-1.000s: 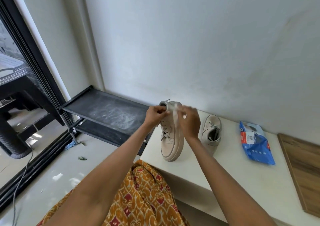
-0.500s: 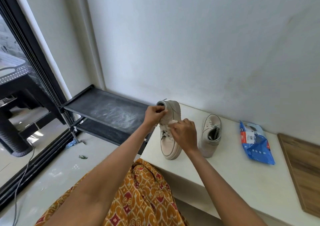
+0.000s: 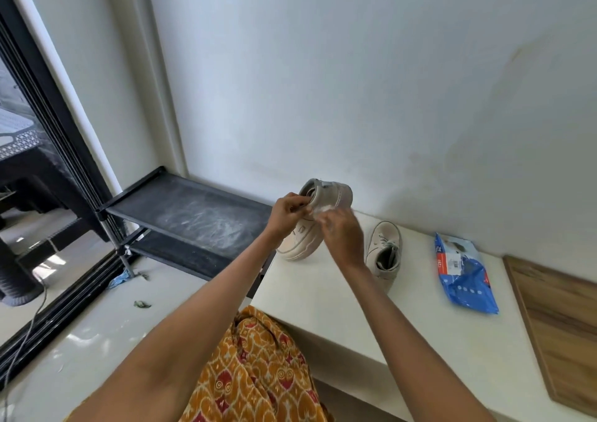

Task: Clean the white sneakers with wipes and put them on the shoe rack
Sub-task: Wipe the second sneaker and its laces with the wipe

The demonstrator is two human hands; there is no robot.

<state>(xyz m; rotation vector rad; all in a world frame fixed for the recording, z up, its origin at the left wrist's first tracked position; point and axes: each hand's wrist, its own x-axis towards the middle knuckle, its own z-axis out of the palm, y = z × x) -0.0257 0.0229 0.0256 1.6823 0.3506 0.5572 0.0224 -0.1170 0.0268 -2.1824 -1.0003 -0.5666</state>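
My left hand (image 3: pixel 288 214) grips one white sneaker (image 3: pixel 329 195) by its heel opening and holds it tilted, toe down on the white bench (image 3: pixel 323 299). My right hand (image 3: pixel 343 232) presses a crumpled white wipe (image 3: pixel 324 209) against the sneaker's side. The second white sneaker (image 3: pixel 385 251) lies on the bench just to the right. A blue pack of wipes (image 3: pixel 463 278) lies further right on the bench. The black shoe rack (image 3: pixel 190 215) stands to the left against the wall, its shelves bare and dusty.
A wooden board (image 3: pixel 562 318) covers the bench's right end. A glass door with a black frame (image 3: pixel 48 124) is at the far left, and a grey cable (image 3: pixel 24 341) trails across the floor. Small scraps lie on the floor by the rack.
The held sneaker has been turned and tilted more onto its side. My right hand has moved up from the laces to the shoe's side near the heel, wipe in it.
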